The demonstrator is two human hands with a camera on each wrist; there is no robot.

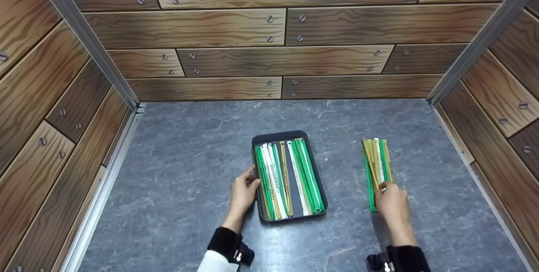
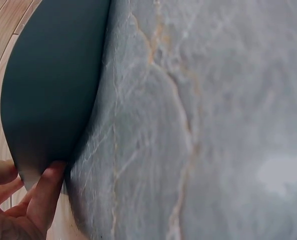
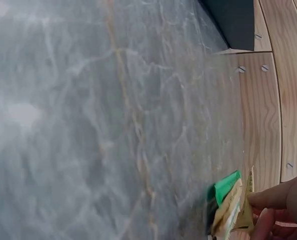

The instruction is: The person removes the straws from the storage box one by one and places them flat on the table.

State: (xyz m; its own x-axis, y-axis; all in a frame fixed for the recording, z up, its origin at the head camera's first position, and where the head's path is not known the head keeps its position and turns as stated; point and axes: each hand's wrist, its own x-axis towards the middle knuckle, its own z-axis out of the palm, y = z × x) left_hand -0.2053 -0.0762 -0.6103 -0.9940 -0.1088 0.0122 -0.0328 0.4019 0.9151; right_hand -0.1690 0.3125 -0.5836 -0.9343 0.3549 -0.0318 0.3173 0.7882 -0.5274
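Observation:
A dark shallow tray lies on the grey marbled surface, holding long, slim stick packets in green, white and gold, laid lengthwise. My left hand holds the tray's left side, thumb at the rim. Close up in the left wrist view, fingers touch the tray's outer wall. To the right of the tray lies a loose pile of similar packets. At its near end, my right hand pinches a gold stick packet between thumb and finger. Its fingers partly cover the pile.
Wood-patterned walls stand at the back and both sides, with metal strips at the corners. A bare strip of the tray's floor shows between the packet groups. Grey surface separates tray and pile.

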